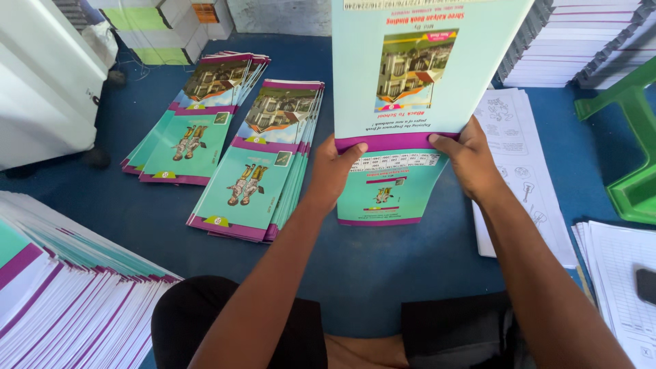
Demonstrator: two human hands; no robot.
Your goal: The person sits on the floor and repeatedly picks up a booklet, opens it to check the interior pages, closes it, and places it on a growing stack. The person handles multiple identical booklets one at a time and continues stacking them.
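I hold a large teal printed cover sheet [403,75] with a purple band and a building picture upright in front of me. My left hand [335,171] grips its lower left edge and my right hand [468,160] grips its lower right edge. The sheet's lower flap [389,195] folds down toward the blue floor [383,273]. To the left lie two fanned piles of the same teal covers, one near [256,164] and one farther back [195,119].
A thick stack of folded covers [61,301] sits at the lower left. White printed sheets [523,164] lie to the right, more paper [625,287] at the lower right, a green plastic stool [632,137] beside them. Stacked white bundles [581,41] stand at the back right, a white appliance [41,82] at the left.
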